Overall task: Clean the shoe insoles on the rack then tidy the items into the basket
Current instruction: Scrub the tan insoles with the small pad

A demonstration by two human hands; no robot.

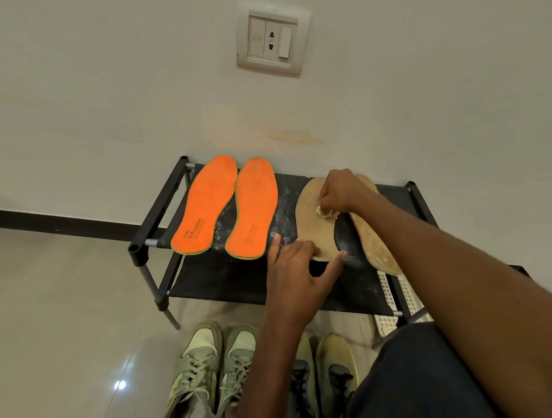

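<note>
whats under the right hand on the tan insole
A small white wad, perhaps cloth or a wipe, peeks out below the right hand, pressed on the left tan insole. Most of it and the insole beneath the fist are hidden.

There is one view only, taken from the person's head, looking forward and steeply down at a black shoe rack (149, 210) that stands against a white wall (108, 89). It is close, within arm's reach of the rack, which fills the middle of the picture. Above the rack a wall socket (270, 41) shows; below it, shoes (208, 367) on the floor.
</note>
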